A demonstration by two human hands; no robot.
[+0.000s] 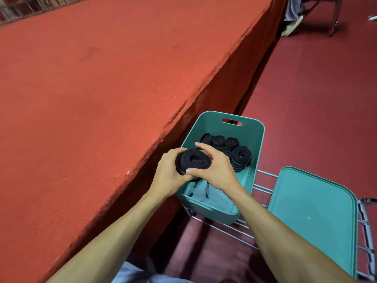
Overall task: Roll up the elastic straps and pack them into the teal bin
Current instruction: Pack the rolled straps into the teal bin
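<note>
A rolled black elastic strap (193,160) hangs over the near left part of the teal bin (259,135). My left hand (169,174) grips the roll from the left and below. My right hand (214,168) holds it from the right, fingers curled over its top and thumb pressed on its near edge. Several rolled black straps (230,150) lie packed at the far end of the bin. A pale cloth (212,198) covers the bin's near floor.
The bin stands on a chrome wire rack (263,188). Its teal lid (314,215) lies on the rack to the right. A red table (91,99) runs along the left, its edge close to the bin. Someone's foot (291,27) and a chair stand far off.
</note>
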